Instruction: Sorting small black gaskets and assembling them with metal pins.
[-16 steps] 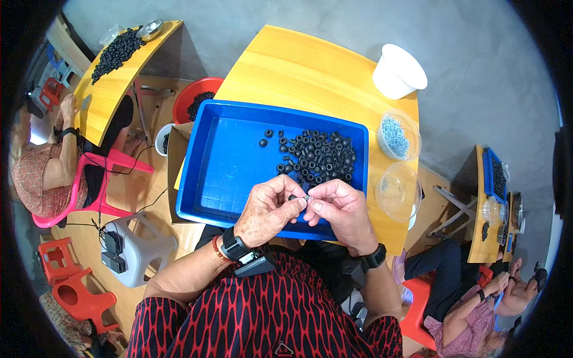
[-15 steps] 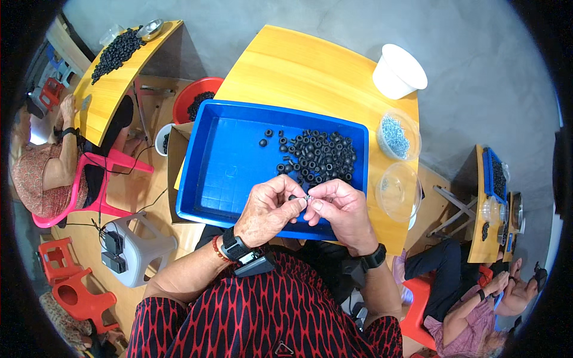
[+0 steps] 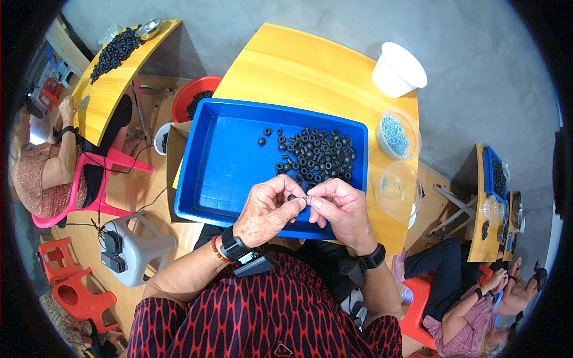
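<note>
Above the near edge of a blue tray, my two hands meet fingertip to fingertip. My left hand is closed in a pinch on a small black rubber-like cap. Thumb and forefinger of my right hand pinch a tiny shiny piece against the cap's side; its exact shape is too small to tell. Many round black caps, several showing a hole, lie heaped in the tray's right half. A few sit loose to the left of the heap.
Right of the tray, a clear bowl holds small bluish pieces, beside another clear tub. A white bucket stands on the yellow table. Left are a red basin and a grey stool. Other people sit at side tables.
My hands stay pinched together in nearly the same place, with only slight finger movement. At the right, a co-worker's hands have shifted a little.
</note>
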{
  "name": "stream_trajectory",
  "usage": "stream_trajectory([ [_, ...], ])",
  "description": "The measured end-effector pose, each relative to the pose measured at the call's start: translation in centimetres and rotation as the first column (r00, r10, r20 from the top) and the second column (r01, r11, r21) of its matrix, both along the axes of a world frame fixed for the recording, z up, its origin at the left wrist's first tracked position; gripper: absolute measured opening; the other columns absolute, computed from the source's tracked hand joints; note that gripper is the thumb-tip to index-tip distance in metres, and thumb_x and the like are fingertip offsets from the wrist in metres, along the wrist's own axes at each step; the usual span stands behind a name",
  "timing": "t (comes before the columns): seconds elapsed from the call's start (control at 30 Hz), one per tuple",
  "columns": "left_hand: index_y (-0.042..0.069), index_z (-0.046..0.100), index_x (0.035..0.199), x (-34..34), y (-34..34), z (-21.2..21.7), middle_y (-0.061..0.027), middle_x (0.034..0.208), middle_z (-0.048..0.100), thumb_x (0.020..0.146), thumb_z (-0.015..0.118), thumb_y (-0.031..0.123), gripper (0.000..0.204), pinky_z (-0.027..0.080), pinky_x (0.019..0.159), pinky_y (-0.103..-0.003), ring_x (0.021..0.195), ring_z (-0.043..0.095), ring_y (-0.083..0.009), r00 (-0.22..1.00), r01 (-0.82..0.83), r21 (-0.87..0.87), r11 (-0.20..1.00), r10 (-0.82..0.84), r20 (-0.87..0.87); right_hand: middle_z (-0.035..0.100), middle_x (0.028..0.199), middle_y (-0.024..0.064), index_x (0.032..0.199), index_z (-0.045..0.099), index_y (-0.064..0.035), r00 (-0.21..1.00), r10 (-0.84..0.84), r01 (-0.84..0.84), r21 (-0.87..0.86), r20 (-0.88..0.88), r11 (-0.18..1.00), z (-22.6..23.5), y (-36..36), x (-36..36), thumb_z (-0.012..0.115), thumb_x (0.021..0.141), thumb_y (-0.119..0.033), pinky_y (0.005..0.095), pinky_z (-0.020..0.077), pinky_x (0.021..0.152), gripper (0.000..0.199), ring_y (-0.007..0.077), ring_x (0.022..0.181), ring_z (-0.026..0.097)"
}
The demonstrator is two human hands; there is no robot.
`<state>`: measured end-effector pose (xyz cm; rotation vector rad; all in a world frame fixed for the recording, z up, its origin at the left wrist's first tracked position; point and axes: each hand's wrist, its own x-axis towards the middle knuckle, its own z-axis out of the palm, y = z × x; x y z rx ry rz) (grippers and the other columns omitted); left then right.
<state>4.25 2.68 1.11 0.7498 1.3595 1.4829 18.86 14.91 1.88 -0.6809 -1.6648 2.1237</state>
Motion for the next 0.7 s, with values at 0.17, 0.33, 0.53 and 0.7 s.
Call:
stream_trajectory([
  [0.17,0.003,0.061,0.092,0.18,-0.05,0.18,0.0008,0.078,0.062,0.089,0.067,0.003,0.007,0.047,0.057,-0.021,0.066,0.057,-0.0046,0.996,-0.018,0.009,1.0,0.019,-0.085,0.067,0.081,0.003,0.1,0.065,-0.0011,1.0,-0.007,0.006,0.02,0.028,1.0,0.33,-0.03,0.02,0.065,0.093,-0.006,0.0196,0.0473,0.051,0.009,0.0059,0.062,0.061],
  [0.33,0.003,0.061,0.092,0.51,-0.1,0.28,0.0036,0.076,0.06,0.088,0.068,0.003,0.008,0.041,0.056,-0.019,0.064,0.051,-0.002,0.986,-0.057,0.023,0.998,0.06,-0.156,0.067,0.08,0.0017,0.1,0.065,-0.0022,0.999,0.0,-0.002,0.032,0.051,0.999,0.4,-0.01,-0.04,0.066,0.093,-0.008,0.0192,0.0461,0.049,0.009,0.0045,0.061,0.059],
  [0.53,0.004,0.06,0.092,0.77,-0.09,0.35,0.0052,0.075,0.057,0.088,0.068,0.002,0.009,0.04,0.056,-0.02,0.064,0.048,-0.0017,0.982,-0.068,0.033,0.997,0.073,-0.174,0.066,0.078,0.0002,0.098,0.067,-0.0028,0.996,-0.002,-0.006,0.082,0.091,0.997,0.74,0.02,0.06,0.067,0.093,-0.009,0.0189,0.0454,0.048,0.009,0.0034,0.058,0.058],
  [0.7,0.004,0.062,0.091,0.79,-0.14,0.23,0.0044,0.075,0.058,0.088,0.068,0.003,0.008,0.041,0.056,-0.02,0.064,0.049,-0.0021,0.986,-0.059,0.023,0.998,0.062,-0.155,0.066,0.077,-0.0003,0.098,0.067,-0.0027,0.994,0.013,-0.028,0.143,0.105,0.989,0.95,0.23,0.08,0.066,0.093,-0.009,0.0184,0.0451,0.048,0.008,0.0029,0.058,0.057],
])
